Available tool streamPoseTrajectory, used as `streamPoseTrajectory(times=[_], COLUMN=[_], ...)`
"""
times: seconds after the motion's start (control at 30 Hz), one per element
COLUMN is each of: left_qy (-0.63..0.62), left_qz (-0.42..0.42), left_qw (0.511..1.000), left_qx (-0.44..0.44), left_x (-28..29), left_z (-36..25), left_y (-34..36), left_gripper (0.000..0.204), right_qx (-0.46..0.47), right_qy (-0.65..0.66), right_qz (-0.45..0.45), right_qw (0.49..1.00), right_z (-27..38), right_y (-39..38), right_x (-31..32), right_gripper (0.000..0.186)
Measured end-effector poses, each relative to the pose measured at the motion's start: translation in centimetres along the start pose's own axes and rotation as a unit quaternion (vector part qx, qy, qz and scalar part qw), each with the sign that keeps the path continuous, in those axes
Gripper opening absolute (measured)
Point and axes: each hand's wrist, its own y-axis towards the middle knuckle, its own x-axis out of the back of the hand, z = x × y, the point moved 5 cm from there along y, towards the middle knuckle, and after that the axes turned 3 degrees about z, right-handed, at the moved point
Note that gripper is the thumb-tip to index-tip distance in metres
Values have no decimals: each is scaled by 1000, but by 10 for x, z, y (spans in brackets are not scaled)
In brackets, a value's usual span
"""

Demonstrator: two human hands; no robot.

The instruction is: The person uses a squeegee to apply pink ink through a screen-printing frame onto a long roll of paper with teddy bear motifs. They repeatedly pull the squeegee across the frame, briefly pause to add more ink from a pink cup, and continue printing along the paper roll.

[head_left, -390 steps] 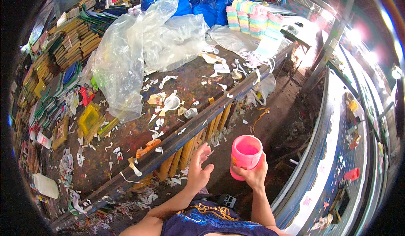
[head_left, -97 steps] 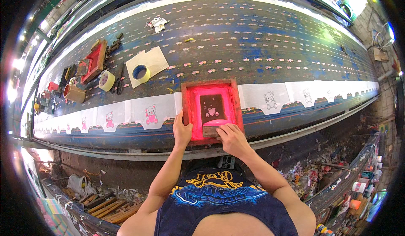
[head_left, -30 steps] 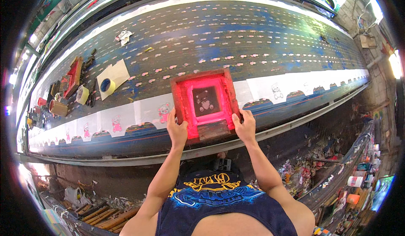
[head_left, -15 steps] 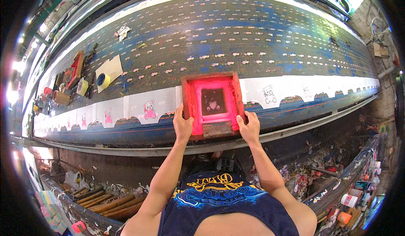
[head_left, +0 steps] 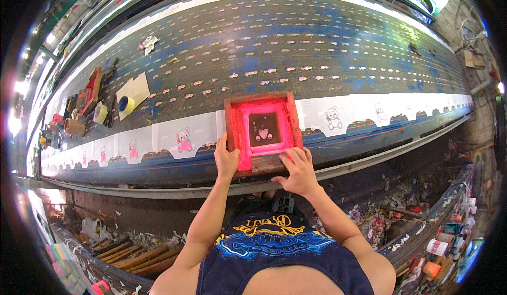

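A small wooden screen-printing frame (head_left: 230, 116), smeared red and pink, lies over the strip of white fabric pieces (head_left: 203, 129) along the table's near edge. Its dark mesh window (head_left: 262, 125) shows heart and paw shapes, ringed by bright pink ink. My left hand (head_left: 227, 160) grips the frame's left side, thumb on top. A brown wooden block (head_left: 266, 163) rests inside the frame's near end. My right hand (head_left: 298, 172) reaches over the near right corner, fingertips at the block's right end, thumb spread away below. Printed bears (head_left: 183, 140) show on fabric both left and right.
The long dark printing table (head_left: 211, 57) carries rows of small printed marks. Tape rolls (head_left: 125, 105), a card sheet (head_left: 136, 88) and red-stained tools (head_left: 92, 92) lie at left. A metal rail (head_left: 158, 191) edges the near side. Wooden sticks (head_left: 142, 258) and paint containers (head_left: 436, 247) are behind it.
My right hand has let go of the frame's right side and moved left to the wooden block, its thumb now spread. My left hand keeps its grip. The whole view has shifted slightly.
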Motion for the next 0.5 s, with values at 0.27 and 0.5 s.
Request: streamPoseTrajectory(times=[0.27, 0.5], left_qy=[15, 12], left_qz=[6, 9], left_qw=[1000, 1000], left_qx=[-13, 7], left_x=[-1, -1], left_z=[-5, -5], left_y=[2, 1], left_gripper=[68, 67], right_qx=[87, 75], right_qy=[5, -33], right_qz=[77, 73], right_qw=[993, 994], right_z=[5, 0], right_y=[13, 32], right_x=[-32, -48], right_gripper=[35, 29])
